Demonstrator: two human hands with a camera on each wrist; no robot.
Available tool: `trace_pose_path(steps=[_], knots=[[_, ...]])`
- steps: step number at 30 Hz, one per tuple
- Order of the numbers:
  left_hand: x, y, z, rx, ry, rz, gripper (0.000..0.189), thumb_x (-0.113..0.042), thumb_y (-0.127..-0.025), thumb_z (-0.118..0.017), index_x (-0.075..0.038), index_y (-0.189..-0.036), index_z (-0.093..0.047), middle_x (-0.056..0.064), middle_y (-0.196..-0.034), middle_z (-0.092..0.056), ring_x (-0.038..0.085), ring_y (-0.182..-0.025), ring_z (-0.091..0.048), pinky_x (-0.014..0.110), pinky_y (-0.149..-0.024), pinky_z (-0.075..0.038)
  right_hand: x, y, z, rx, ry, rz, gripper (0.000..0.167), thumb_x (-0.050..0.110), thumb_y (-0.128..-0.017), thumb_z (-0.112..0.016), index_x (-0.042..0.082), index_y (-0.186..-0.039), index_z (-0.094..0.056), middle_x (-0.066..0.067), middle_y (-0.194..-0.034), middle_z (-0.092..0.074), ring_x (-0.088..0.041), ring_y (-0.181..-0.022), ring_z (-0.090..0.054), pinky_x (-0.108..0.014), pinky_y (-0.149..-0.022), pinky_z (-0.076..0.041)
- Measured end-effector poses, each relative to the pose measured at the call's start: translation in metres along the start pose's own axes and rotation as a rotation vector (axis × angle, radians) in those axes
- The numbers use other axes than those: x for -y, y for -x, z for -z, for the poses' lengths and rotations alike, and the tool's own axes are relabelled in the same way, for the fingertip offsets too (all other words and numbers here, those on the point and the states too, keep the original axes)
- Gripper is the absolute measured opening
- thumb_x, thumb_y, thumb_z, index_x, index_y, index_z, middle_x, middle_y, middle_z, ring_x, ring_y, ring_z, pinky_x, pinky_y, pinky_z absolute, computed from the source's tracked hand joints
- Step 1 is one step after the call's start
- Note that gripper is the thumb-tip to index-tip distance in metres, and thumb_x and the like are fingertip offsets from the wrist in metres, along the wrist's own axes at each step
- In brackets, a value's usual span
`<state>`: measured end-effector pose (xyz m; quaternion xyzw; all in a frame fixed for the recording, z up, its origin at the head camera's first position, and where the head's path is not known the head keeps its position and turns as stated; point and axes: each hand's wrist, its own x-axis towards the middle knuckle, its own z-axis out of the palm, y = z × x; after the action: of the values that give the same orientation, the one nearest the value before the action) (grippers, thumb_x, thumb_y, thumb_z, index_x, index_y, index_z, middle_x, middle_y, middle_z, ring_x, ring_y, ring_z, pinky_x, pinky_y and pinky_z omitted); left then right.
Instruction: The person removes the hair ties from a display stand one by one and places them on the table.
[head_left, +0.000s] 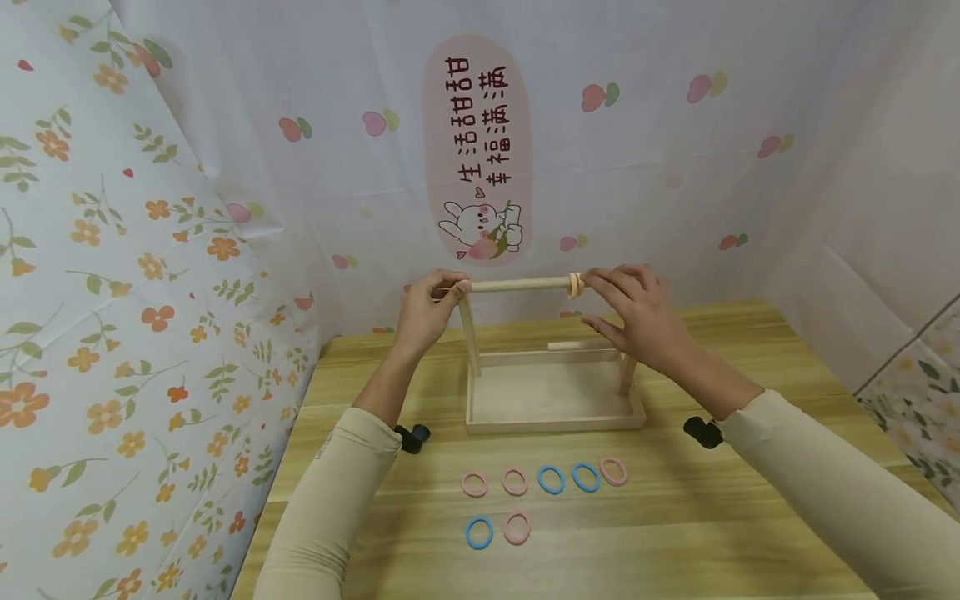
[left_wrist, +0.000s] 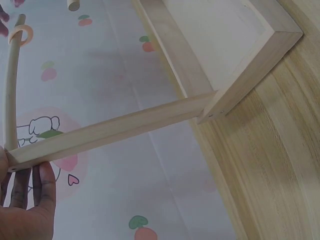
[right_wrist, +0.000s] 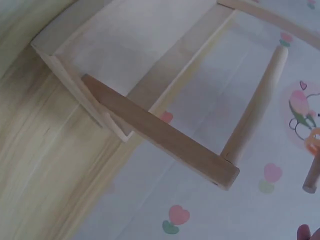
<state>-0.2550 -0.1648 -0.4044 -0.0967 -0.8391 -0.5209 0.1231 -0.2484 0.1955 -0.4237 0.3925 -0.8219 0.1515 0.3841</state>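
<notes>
A wooden rack (head_left: 555, 426) stands on the table, its tray base carrying two posts. From the left post (left_wrist: 115, 127) runs an upper dowel (head_left: 517, 285); its far end is free. Orange rings (head_left: 575, 285) hang on this dowel near the free end; they overlap, so I cannot tell how many. My left hand (head_left: 431, 308) pinches the top of the left post, where the dowel joins. My right hand (head_left: 633, 312) is beside the free end, fingers extended and thumb apart. Only its fingertips (left_wrist: 3, 24) show in the left wrist view, apart from the dowel.
In front of the rack lie several pink rings (head_left: 517, 542) and blue rings (head_left: 551, 492). The shorter right post (right_wrist: 160, 132) bears a lower dowel (right_wrist: 257, 105). A printed cloth (head_left: 337, 125) hangs behind the table (head_left: 675, 550).
</notes>
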Motion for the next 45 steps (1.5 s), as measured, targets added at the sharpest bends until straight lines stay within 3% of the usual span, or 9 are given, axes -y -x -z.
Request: trace_pose_path(steps=[6,12,28,36,45], knots=[[-0.001,0.001,-0.001,0.001,0.008,-0.005,0.034,-0.036,-0.108,-0.072,-0.012,-0.131,-0.08,0.014,-0.122,-0.082,0.031,-0.119,-0.077,0.05,-0.103,-0.063,-0.005,-0.004,-0.005,0.034,0.005,-0.12,0.066,0.018,-0.087,-0.095,0.002,-0.145,-0.067,-0.024,-0.139,-0.071,-0.055,-0.122,-0.054,-0.075,-0.086,-0.045],[-0.002,0.001,-0.002,-0.002,0.007,-0.006,0.033,-0.037,-0.108,-0.072,-0.013,-0.129,-0.08,0.014,-0.122,-0.082,0.031,-0.119,-0.077,0.051,-0.104,-0.063,-0.006,-0.009,-0.007,0.058,-0.005,-0.178,0.06,0.018,-0.092,-0.091,0.002,-0.145,-0.068,-0.023,-0.14,-0.07,-0.056,-0.122,-0.055,-0.078,-0.089,-0.046],[-0.003,0.001,-0.004,0.003,0.006,-0.026,0.037,-0.035,-0.109,-0.071,-0.008,-0.133,-0.079,0.016,-0.123,-0.082,0.033,-0.122,-0.076,0.052,-0.106,-0.062,-0.01,-0.013,-0.013,0.114,-0.03,-0.241,0.047,0.018,-0.099,-0.085,0.009,-0.142,-0.069,-0.02,-0.141,-0.068,-0.051,-0.12,-0.054,-0.077,-0.092,-0.047],[-0.002,0.0,-0.003,0.0,0.005,-0.02,0.034,-0.037,-0.108,-0.071,-0.013,-0.131,-0.08,0.014,-0.122,-0.082,0.031,-0.121,-0.076,0.052,-0.106,-0.062,-0.014,-0.012,-0.013,0.084,-0.043,-0.24,0.042,0.016,-0.099,-0.085,0.005,-0.137,-0.07,-0.022,-0.139,-0.067,-0.053,-0.117,-0.054,-0.074,-0.088,-0.045],[0.002,-0.001,-0.001,-0.002,0.012,-0.027,0.036,-0.037,-0.108,-0.071,-0.01,-0.132,-0.079,0.015,-0.124,-0.082,0.032,-0.12,-0.076,0.051,-0.109,-0.061,-0.02,-0.007,-0.008,0.08,-0.05,-0.281,0.04,0.016,-0.099,-0.086,0.005,-0.135,-0.071,-0.024,-0.139,-0.067,-0.053,-0.116,-0.053,-0.072,-0.088,-0.043]])
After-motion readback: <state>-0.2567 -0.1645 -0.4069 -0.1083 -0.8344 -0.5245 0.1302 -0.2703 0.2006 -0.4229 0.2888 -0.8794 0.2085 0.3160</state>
